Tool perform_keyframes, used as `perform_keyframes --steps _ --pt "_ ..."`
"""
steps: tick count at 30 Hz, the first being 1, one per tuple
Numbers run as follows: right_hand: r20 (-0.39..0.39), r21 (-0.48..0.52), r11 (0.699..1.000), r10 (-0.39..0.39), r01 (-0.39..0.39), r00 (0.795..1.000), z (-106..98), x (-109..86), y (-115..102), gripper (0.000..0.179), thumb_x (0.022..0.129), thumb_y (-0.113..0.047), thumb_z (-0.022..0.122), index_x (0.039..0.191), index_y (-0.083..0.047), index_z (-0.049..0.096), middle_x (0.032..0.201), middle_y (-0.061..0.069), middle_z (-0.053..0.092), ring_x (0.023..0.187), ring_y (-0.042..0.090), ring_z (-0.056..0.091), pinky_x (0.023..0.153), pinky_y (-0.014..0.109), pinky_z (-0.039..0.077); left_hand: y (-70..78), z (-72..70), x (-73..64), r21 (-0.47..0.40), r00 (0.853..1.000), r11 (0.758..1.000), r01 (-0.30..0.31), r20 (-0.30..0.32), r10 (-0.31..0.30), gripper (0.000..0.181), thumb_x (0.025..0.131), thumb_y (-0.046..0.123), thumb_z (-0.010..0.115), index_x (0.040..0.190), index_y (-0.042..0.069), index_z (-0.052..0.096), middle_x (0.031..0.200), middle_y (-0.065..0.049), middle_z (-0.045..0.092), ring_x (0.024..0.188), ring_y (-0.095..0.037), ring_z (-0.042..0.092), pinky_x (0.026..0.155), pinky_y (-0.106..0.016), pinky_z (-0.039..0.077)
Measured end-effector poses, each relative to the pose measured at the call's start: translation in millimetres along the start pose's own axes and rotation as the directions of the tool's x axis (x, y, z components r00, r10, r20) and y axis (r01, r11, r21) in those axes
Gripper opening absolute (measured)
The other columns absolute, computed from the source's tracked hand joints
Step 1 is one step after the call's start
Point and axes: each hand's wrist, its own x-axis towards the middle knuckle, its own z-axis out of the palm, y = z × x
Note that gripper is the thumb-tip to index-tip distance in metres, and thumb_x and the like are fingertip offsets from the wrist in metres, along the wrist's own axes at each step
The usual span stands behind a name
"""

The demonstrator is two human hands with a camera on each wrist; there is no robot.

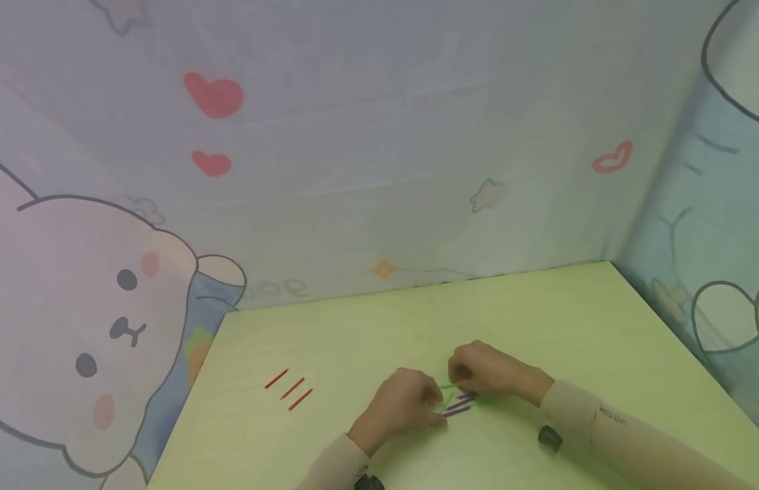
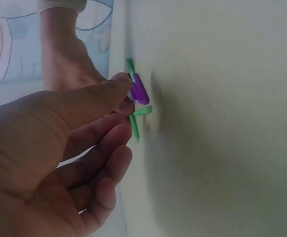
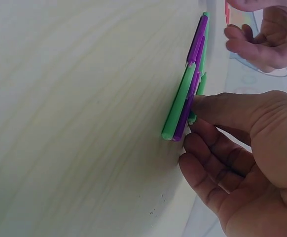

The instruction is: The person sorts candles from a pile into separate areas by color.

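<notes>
The little pile under my hands sits low in the head view, right of centre: purple sticks [image 1: 457,411] and green sticks [image 1: 448,403] lying across one another on the pale counter [image 1: 330,354]. My right hand [image 1: 488,369] comes in from the right and is nearly closed, thumb against forefinger at the pile's far side. It seems to pinch a green stick [image 1: 446,386], though my own fingers hide most of the grip, so I can't swear to how firmly. My left hand [image 1: 399,403] is on the near left of the pile, fingers loosely bent, thumb and forefinger parted with a gap between them; it has hold of nothing.

Three red sticks [image 1: 292,388] lie side by side, slanted, in the lower left of the frame, well apart from both hands.

To handle this stick well, I'd pinch lightly with just the tips and move it straight up or along its own length, because a sideways drag would likely carry the overlapping purple ones with it. The sticks look thin and light, so I judge a small nudge enough to scatter them. My left thumb and forefinger are well placed to steady the neighbours, and I'd best hold my right knuckles high, so that curled fingers don't brush the green and purple ends lying beneath them.
</notes>
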Motion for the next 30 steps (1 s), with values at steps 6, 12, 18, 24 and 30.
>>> perform_keyframes --steps 6,12,18,24,30 --pt "-0.001 -0.012 1.0 0.005 -0.005 1.0 1 0.0 -1 0.023 0.087 0.005 0.082 0.087 -0.018 0.076 0.085 -0.012 0.067 0.078 0.001 0.059 0.072 0.024 0.055 2.6 6.8 -0.3 0.045 1.0 0.999 0.006 0.002 -0.006 0.029 0.08 0.028 0.102 0.1 0.016 0.086 0.093 0.01 0.081 0.084 0.001 0.069 0.078 -0.015 0.057" --pt "-0.005 -0.024 1.0 -0.003 0.003 1.0 0 0.2 -1 0.023 0.086 0.004 0.082 0.087 -0.018 0.076 0.085 -0.014 0.065 0.078 0.001 0.058 0.072 0.024 0.055 1.0 10.6 0.7 0.023 1.0 1.0 0.021 0.003 -0.021 0.025 0.082 0.021 0.101 0.101 0.015 0.087 0.093 0.008 0.082 0.083 0.001 0.07 0.079 -0.014 0.057" --pt "-0.009 -0.012 1.0 -0.014 0.014 1.0 2 0.3 -1 0.023 0.086 0.005 0.082 0.088 -0.017 0.076 0.086 -0.014 0.066 0.079 0.0 0.059 0.073 0.024 0.056 -10.7 18.8 1.1 0.043 0.996 0.997 -0.065 -0.058 0.068 0.014 0.086 0.009 0.094 0.099 0.012 0.087 0.09 0.005 0.082 0.077 0.001 0.068 0.073 -0.015 0.057" --pt "-0.001 0.007 1.0 0.002 -0.002 1.0 5 1.1 0 0.023 0.088 0.005 0.081 0.089 -0.018 0.076 0.086 -0.013 0.066 0.079 0.001 0.059 0.073 0.024 0.055 -36.3 40.4 3.5 0.039 0.991 0.996 -0.076 -0.106 0.079 0.018 0.083 0.002 0.083 0.097 0.012 0.088 0.091 0.002 0.084 0.08 -0.008 0.076 0.074 -0.022 0.062" --pt "-0.012 -0.027 1.0 -0.002 0.001 1.0 4 -2.4 1 0.022 0.088 0.003 0.083 0.09 -0.018 0.076 0.085 -0.013 0.064 0.078 0.001 0.056 0.072 0.024 0.054 -40.7 35.2 -4.2 0.06 0.993 0.998 0.011 -0.114 -0.004 0.017 0.076 0.003 0.082 0.087 0.014 0.085 0.081 0.006 0.08 0.071 -0.008 0.071 0.066 -0.026 0.061"
